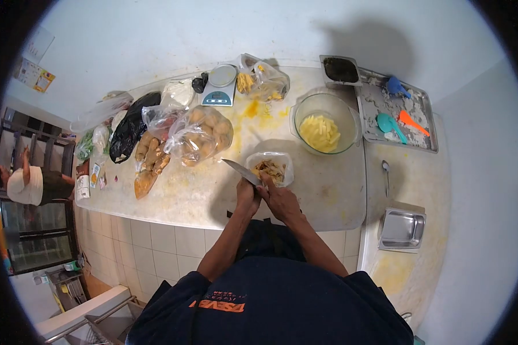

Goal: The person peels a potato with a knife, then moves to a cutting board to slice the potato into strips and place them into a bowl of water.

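My right hand [280, 198] is closed around a knife [240, 170], whose blade points up and to the left. My left hand [247, 194] is closed just below the blade, close against the right one; what it holds is hidden. Beyond both hands sits a small white plastic-lined container [285, 160] with brownish peelings [272, 168] in it. Further right stands a clear glass bowl [355, 127] holding pale yellow peeled pieces [319, 133].
Left lie a bag of round brown potatoes [204, 138], a bag of knobbly roots [148, 164] and a black bag [131, 129]. A kitchen scale [219, 92] is at the back. Right are a metal tray [380, 133] with scoops, a spoon [386, 177] and a steel pan [402, 229]. Another person [34, 185] is far left.
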A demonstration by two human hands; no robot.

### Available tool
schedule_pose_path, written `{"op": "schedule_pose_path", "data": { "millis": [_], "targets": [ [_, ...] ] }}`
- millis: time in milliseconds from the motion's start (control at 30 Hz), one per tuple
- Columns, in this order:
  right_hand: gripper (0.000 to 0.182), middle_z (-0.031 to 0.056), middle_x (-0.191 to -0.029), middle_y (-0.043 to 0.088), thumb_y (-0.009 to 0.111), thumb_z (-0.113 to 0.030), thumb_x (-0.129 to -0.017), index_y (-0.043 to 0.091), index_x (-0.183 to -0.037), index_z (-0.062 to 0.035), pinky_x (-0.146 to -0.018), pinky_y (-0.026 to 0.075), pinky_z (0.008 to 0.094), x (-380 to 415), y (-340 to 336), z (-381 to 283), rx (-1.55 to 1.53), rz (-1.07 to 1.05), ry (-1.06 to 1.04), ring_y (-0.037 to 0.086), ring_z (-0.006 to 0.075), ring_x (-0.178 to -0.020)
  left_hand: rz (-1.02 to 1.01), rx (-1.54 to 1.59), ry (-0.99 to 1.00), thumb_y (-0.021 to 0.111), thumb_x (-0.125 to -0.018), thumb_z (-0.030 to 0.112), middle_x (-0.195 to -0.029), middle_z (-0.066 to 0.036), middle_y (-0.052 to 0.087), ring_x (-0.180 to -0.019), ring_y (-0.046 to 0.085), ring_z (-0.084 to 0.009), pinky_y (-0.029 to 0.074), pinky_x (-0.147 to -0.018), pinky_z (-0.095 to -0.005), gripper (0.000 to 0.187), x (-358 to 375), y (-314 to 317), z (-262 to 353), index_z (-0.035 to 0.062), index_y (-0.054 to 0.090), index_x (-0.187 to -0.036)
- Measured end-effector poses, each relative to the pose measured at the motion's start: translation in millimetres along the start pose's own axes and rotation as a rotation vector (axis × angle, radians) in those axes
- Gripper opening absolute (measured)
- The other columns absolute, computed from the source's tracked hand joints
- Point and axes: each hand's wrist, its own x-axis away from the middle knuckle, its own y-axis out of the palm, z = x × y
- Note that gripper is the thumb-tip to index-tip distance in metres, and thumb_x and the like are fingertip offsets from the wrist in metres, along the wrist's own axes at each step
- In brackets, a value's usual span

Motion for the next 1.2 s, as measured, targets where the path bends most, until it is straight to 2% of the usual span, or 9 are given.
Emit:
{"op": "schedule_pose_path", "data": {
  "millis": [167,267,367,467,500,600,700,800,1200],
  "targets": [
    [0.039,0.0242,-0.069,0.062,0.036,-0.048,-0.1,0.04,-0.123,-0.0172,-0.059,0.047,0.0556,-10,16,12,-0.02,0.062,0.001,0.063,0.0465,-0.068,-0.046,0.033,-0.036,0.035,-0.104,0.035,-0.084,-0.002,0.053,-0.064,0.052,-0.0087,0.048,-0.053,-0.0237,0.034,5,1,0,0.0053,0.049,-0.114],
    [0.045,0.0257,-0.082,0.065,0.036,-0.048,-0.1,0.038,-0.133,-0.0177,-0.068,0.049,0.055,-26,13,17,-0.131,-0.004,0.142,0.064,0.0464,-0.079,-0.15,-0.048,-0.056,0.035,-0.103,0.043,-0.082,-0.001,0.053,-0.065,0.052,-0.0095,0.046,-0.054,-0.0257,0.038,14,7,-1,0.0082,0.05,-0.112],
    [0.041,0.0269,-0.077,0.063,0.032,-0.047,-0.101,0.041,-0.125,-0.0151,-0.066,0.047,0.0554,-30,-5,16,-0.275,-0.03,0.205,0.062,0.0489,-0.076,-0.276,-0.076,-0.06,0.033,-0.103,0.047,-0.084,-0.001,0.053,-0.068,0.052,-0.0118,0.044,-0.056,-0.0273,0.041,10,0,-3,0.0105,0.05,-0.113],
    [0.047,0.0268,-0.08,0.065,0.032,-0.048,-0.101,0.039,-0.133,-0.015,-0.068,0.048,0.0554,-31,6,26,-0.411,0.218,0.044,0.062,0.0496,-0.079,-0.454,-0.027,-0.099,0.032,-0.103,0.047,-0.091,-0.002,0.055,-0.075,0.055,-0.0148,0.047,-0.061,-0.0301,0.042,-17,-18,-6,0.0108,0.048,-0.118],
    [0.049,0.0267,-0.081,0.065,0.033,-0.049,-0.1,0.038,-0.135,-0.0152,-0.069,0.048,0.0554,-28,2,23,-0.402,0.182,0.052,0.062,0.0498,-0.079,-0.513,-0.008,-0.118,0.032,-0.103,0.046,-0.094,-0.003,0.056,-0.078,0.056,-0.0158,0.048,-0.063,-0.0312,0.043,-14,-16,2,0.0107,0.048,-0.121],
    [0.053,0.0264,-0.085,0.066,0.034,-0.05,-0.1,0.033,-0.141,-0.0175,-0.072,0.049,0.055,-14,-10,17,-0.321,0.049,0.104,0.062,0.0497,-0.082,-0.214,-0.027,-0.038,0.035,-0.103,0.042,-0.09,-0.003,0.058,-0.071,0.054,-0.0134,0.045,-0.056,-0.029,0.04,5,7,3,0.0078,0.052,-0.116],
    [0.055,0.0261,-0.088,0.066,0.034,-0.052,-0.1,0.028,-0.146,-0.0221,-0.075,0.05,0.0546,-2,-11,13,-0.155,-0.069,0.134,0.063,0.0478,-0.084,-0.124,0.011,-0.032,0.038,-0.103,0.042,-0.097,-0.005,0.061,-0.082,0.06,-0.0166,0.053,-0.066,-0.0345,0.04,14,17,8,0.007,0.053,-0.117],
    [0.057,0.025,-0.084,0.066,0.035,-0.053,-0.099,0.026,-0.147,-0.0242,-0.072,0.05,0.0544,6,-11,7,-0.093,-0.062,0.088,0.064,0.0459,-0.08,-0.273,0.039,-0.073,0.037,-0.104,0.037,-0.114,-0.011,0.058,-0.1,0.06,-0.0219,0.054,-0.084,-0.0369,0.043,-4,-6,5,0.004,0.044,-0.131],
    [0.057,0.0223,-0.073,0.065,0.035,-0.051,-0.1,0.019,-0.148,-0.0261,-0.06,0.05,0.0529,9,-10,5,0.011,-0.05,-0.009,0.065,0.0434,-0.069,-0.106,-0.058,-0.048,0.04,-0.103,0.031,-0.1,-0.008,0.062,-0.086,0.063,-0.0174,0.056,-0.071,-0.0324,0.036,9,3,11,0.002,0.053,-0.12]
  ]
}}
